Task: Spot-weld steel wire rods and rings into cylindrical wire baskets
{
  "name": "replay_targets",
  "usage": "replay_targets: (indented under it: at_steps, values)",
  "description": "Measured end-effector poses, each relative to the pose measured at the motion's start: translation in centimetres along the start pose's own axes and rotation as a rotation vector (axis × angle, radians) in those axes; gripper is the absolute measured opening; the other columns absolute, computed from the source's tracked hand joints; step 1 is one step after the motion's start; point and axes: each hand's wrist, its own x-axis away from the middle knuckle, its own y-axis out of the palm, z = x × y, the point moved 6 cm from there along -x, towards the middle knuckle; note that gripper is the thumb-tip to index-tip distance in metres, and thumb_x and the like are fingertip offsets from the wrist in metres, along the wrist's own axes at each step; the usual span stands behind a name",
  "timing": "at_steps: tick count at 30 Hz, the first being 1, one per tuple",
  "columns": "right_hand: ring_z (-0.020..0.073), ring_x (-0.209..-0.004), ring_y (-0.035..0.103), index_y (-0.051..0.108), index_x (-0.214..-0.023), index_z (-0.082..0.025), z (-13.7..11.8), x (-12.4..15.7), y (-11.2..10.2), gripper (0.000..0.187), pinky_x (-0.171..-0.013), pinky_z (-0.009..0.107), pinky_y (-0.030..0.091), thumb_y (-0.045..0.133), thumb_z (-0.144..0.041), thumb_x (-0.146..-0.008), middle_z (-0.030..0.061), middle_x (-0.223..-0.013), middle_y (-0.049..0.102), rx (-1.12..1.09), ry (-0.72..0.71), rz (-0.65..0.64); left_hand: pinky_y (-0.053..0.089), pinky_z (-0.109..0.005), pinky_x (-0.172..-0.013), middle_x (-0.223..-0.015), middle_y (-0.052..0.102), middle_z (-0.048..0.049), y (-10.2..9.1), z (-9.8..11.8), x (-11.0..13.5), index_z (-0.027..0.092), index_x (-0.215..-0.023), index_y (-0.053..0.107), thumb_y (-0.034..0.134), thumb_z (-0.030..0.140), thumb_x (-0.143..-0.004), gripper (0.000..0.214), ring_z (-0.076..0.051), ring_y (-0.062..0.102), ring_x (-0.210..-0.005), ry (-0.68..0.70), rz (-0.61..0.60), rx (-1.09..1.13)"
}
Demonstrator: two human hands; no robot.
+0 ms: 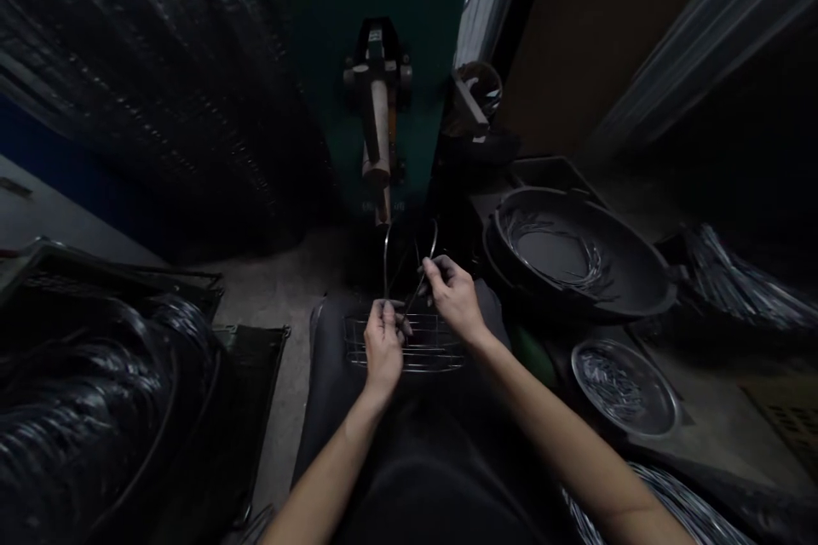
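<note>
The left hand (383, 345) and right hand (453, 298) held bent wire (385, 264) in narrow pinches, just above a wire rack (409, 371) over the lap (415, 434). Doing this well probably called for light, steady grips and an even tilt, minding the rod (378, 136) of the green machine (307, 102) beyond the hands.

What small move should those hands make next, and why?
Perhaps line up the bent wires with the wire rack: the left hand and right hand pinch them, and the rack shows over the lap, close to the fingers.
</note>
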Motion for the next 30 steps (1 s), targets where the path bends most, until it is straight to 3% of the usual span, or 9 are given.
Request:
replay_targets:
  at_steps: [5,8,10,13,15,18,20,24,30]
  values:
    - [0.0107,-0.047,0.055,0.05,-0.099,-0.022,2.2,2.0,2.9,0.05,-0.045,0.022,0.043,0.075,-0.05,-0.067,-0.0061,-0.061,0.06,-0.419,0.285,-0.305,0.041,-0.019,-0.055,-0.066,0.052,0.0033,-0.5,0.2,-0.1,0.02,-0.089,0.051,0.04,0.044,-0.094,0.027,-0.009,0.05,-0.057,0.034,0.04,-0.029]
    - [0.01,-0.042,0.052,0.056,-0.106,-0.018,2.7,2.9,3.5,0.051,-0.044,0.022,0.042,0.071,-0.052,-0.071,-0.0072,-0.053,0.057,-0.36,0.373,-0.491,0.041,-0.019,-0.052,-0.065,0.054,0.0034,0.1,0.1,-0.1,0.019,-0.084,0.051,0.042,0.043,-0.094,0.027,-0.009,0.053,-0.055,0.029,-0.054,-0.084]
    - [0.0092,-0.041,0.05,0.062,-0.1,-0.016,2.8,2.7,3.2,0.047,-0.043,0.021,0.041,0.071,-0.053,-0.072,-0.0064,-0.05,0.055,-0.283,0.385,-0.528,0.041,-0.019,-0.047,-0.061,0.055,0.004,0.5,0.3,-0.4,0.019,-0.084,0.054,0.045,0.045,-0.092,0.029,-0.009,0.054,-0.048,0.0,-0.183,-0.119]
    - [0.0084,-0.048,0.053,0.066,-0.081,-0.015,2.7,1.5,2.5,0.04,-0.048,0.021,0.043,0.073,-0.053,-0.07,-0.0028,-0.056,0.059,-0.234,0.349,-0.464,0.048,-0.023,-0.052,-0.068,0.064,0.0002,-0.8,1.3,-0.9,0.018,-0.089,0.061,0.048,0.049,-0.09,0.034,-0.013,0.062,-0.054,0.001,-0.308,-0.177]
    - [0.0081,-0.054,0.055,0.066,-0.075,-0.015,2.8,0.5,2.1,0.039,-0.053,0.02,0.045,0.074,-0.052,-0.069,-0.0008,-0.062,0.062,-0.238,0.314,-0.383,0.054,-0.03,-0.074,-0.09,0.07,-0.005,-3.0,2.2,-1.1,0.019,-0.108,0.062,0.05,0.05,-0.09,0.038,-0.018,0.069,-0.08,0.097,-0.3,-0.268]
    - [0.007,-0.051,0.054,0.064,-0.074,-0.014,3.7,-0.4,2.4,0.039,-0.049,0.019,0.043,0.076,-0.051,-0.069,-0.0006,-0.062,0.061,-0.244,0.365,-0.373,0.04,-0.049,-0.106,-0.134,0.055,-0.0135,-5.9,1.9,-0.5,0.023,-0.14,0.039,0.067,0.055,-0.076,0.077,-0.031,0.051,-0.125,0.355,-0.343,-0.555]
    - [0.0059,-0.045,0.05,0.063,-0.074,-0.014,4.4,-0.8,3.0,0.037,-0.043,0.018,0.04,0.076,-0.048,-0.071,-0.0009,-0.06,0.06,-0.234,0.418,-0.402,0.027,-0.06,-0.111,-0.144,0.042,-0.0166,-6.6,0.0,0.0,0.023,-0.145,0.03,0.076,0.055,-0.067,0.096,-0.038,0.036,-0.136,0.519,-0.409,-0.75]
    - [0.005,-0.041,0.048,0.059,-0.078,-0.014,4.9,-2.3,3.9,0.028,-0.039,0.017,0.038,0.071,-0.04,-0.079,-0.0019,-0.058,0.059,-0.23,0.437,-0.369,0.028,-0.061,-0.109,-0.127,0.05,-0.0131,-6.5,-2.5,-0.9,0.025,-0.143,0.027,0.074,0.045,-0.072,0.087,-0.033,0.047,-0.124,0.802,-0.332,-0.751]
    - [0.0045,-0.046,0.049,0.054,-0.089,-0.018,2.0,-7.2,4.5,0.026,-0.042,0.015,0.039,0.074,-0.028,-0.076,-0.006,-0.061,0.056,-0.316,0.336,-0.311,0.044,-0.051,-0.097,-0.12,0.053,-0.0113,-5.3,1.1,-5.5,0.026,-0.143,0.017,0.079,0.035,-0.067,0.098,-0.027,0.054,-0.111,0.917,-0.315,-0.488]
